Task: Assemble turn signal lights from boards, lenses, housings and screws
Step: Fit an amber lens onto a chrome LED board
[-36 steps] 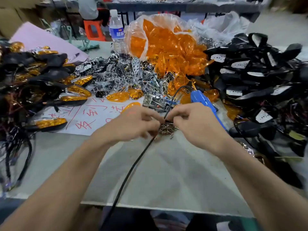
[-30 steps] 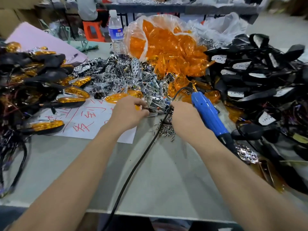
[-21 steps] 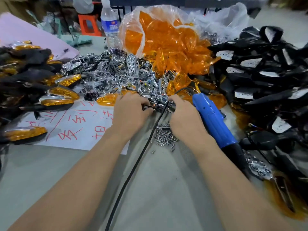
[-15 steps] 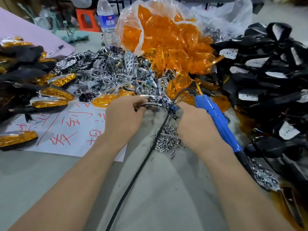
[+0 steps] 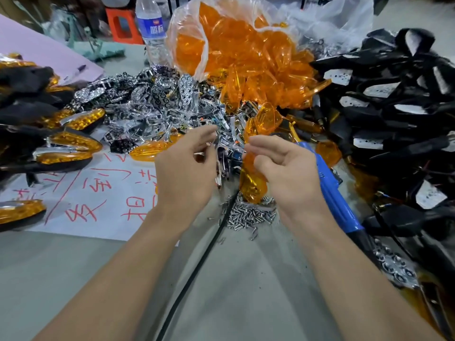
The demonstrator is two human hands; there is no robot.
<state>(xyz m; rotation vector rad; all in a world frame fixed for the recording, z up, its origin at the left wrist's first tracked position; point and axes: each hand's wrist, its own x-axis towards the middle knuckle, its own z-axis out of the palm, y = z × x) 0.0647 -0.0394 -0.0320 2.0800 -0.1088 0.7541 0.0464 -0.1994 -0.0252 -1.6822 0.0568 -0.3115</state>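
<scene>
While both hands are raised just above the grey surface (image 5: 73,279), the head view shows the left hand (image 5: 187,175) with fingers curled, thumb and forefinger pinching a small chrome piece (image 5: 218,174) that hangs down beside the palm. Motion blur; its exact shape is not readable. Close by but not touching, the right hand (image 5: 290,175) has its fingers loosely curled and its thumb laid over an amber lens (image 5: 253,188), which it holds tilted on edge above the screws (image 5: 251,214). These lie in a small loose heap on the surface between the two wrists. A black cable (image 5: 197,267) runs from the near edge up between the forearms, passing the left side of the heap. A blue electric screwdriver (image 5: 330,193) lies on the surface to the right of the right hand, partly hidden by the wrist. Beyond the hands, centre-left: a heap of chrome reflectors (image 5: 152,107). Behind it, a clear bag of amber lenses (image 5: 234,45), open and spilling. Far right: black housings (image 5: 394,107), stacked, with white patches. Far left: finished lights (image 5: 71,143), amber on black. A white paper (image 5: 98,193) with red handwriting lies flat left of the left hand. A water bottle (image 5: 152,25) stands upright at the back, beside the bag.
</scene>
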